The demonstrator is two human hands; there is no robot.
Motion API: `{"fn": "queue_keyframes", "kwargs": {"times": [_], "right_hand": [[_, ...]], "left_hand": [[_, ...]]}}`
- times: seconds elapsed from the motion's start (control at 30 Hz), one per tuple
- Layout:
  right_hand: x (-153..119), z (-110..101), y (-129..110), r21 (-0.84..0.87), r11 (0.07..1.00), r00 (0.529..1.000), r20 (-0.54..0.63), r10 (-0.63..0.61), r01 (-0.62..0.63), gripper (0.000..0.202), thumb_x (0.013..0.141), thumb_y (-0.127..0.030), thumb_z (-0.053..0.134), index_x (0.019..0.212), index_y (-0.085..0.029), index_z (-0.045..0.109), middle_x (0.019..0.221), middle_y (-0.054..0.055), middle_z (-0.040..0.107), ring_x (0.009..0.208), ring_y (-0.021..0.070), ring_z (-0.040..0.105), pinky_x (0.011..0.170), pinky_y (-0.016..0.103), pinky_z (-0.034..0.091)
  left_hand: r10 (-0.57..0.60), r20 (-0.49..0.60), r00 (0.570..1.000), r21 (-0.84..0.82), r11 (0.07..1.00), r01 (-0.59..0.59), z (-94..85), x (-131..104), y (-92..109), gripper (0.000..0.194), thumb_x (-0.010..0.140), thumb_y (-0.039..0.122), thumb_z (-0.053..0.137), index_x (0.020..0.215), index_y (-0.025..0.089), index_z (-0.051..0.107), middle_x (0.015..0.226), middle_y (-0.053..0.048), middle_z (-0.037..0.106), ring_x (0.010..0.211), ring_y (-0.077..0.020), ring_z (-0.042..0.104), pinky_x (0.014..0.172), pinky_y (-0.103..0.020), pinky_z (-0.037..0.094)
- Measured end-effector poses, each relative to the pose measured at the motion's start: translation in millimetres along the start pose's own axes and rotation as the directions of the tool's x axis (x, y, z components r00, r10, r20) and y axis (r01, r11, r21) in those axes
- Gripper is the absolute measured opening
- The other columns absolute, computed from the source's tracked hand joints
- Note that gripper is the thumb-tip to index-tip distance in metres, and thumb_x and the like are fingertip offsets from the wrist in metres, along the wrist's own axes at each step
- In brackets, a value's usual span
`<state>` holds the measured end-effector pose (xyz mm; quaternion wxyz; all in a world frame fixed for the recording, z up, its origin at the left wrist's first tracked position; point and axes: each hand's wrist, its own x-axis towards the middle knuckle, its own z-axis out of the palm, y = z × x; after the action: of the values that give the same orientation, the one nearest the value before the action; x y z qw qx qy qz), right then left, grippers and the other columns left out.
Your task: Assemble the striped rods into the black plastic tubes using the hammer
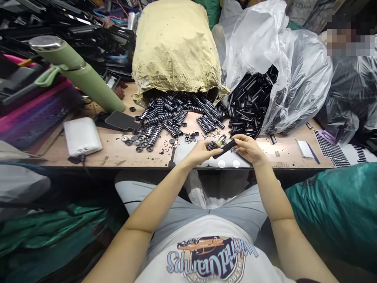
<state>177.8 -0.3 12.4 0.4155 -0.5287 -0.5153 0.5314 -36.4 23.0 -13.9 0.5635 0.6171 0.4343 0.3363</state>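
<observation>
My left hand (200, 151) is closed at the front of the bench, with a short stack of small black wheels (211, 146) at its fingers. Between my two hands lies a flat black strip-like part (226, 148), its left end under my left fingertips. My right hand (249, 148) pinches the other end of that part. Just behind the part is a small metal piece with a yellow-green spot (220, 139), partly hidden by my fingers. A pale grey pad (188, 154) lies on the bench beneath both hands.
Rows of black wheels (167, 114) spill from a yellow sack (176, 47). Black plastic pieces (250, 102) fill a clear bag (303, 78). At left stand a green bottle (91, 82) and a white box (81, 135); loose wheels (138, 141) lie nearer. A blue pen (313, 153) is at right.
</observation>
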Motion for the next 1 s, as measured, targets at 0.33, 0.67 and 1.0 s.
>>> {"fn": "queue_keyframes", "kwargs": {"times": [0.33,0.67,1.0], "right_hand": [[11,51,23,-0.785,0.496,0.89,0.152,-0.429,0.373,0.107,0.056,-0.036,0.083,0.144,-0.014,0.028,0.143,0.019,0.035,0.135,0.0332,0.031,0.114,0.051,0.026],[2,56,25,-0.623,0.568,0.827,0.26,-0.498,0.538,0.12,0.055,-0.058,0.08,0.146,-0.018,0.013,0.146,0.018,0.03,0.139,0.032,0.027,0.114,0.05,0.028],[-1,64,29,-0.56,0.61,0.825,0.307,-0.475,0.56,0.116,0.056,-0.048,0.083,0.145,-0.018,0.014,0.146,0.018,0.03,0.139,0.0314,0.028,0.115,0.049,0.027]], "left_hand": [[-0.107,-0.048,0.993,-0.431,0.899,0.076,4.6,12,-17,0.039,0.064,0.045,0.074,0.081,0.014,0.058,0.05,0.006,0.048,0.038,-0.0048,0.039,0.035,-0.016,0.027],[-0.169,-0.103,0.98,-0.579,0.812,0.08,8.9,8,-12,0.048,0.08,0.043,0.057,0.117,0.014,0.061,0.048,0.006,0.049,0.033,-0.0065,0.038,0.033,-0.017,0.024],[-0.297,-0.111,0.948,-0.659,0.736,0.153,26.1,5,3,0.029,0.073,0.044,0.062,0.074,0.015,0.056,0.051,0.003,0.053,0.04,-0.0137,0.054,0.039,-0.025,0.046]]}}
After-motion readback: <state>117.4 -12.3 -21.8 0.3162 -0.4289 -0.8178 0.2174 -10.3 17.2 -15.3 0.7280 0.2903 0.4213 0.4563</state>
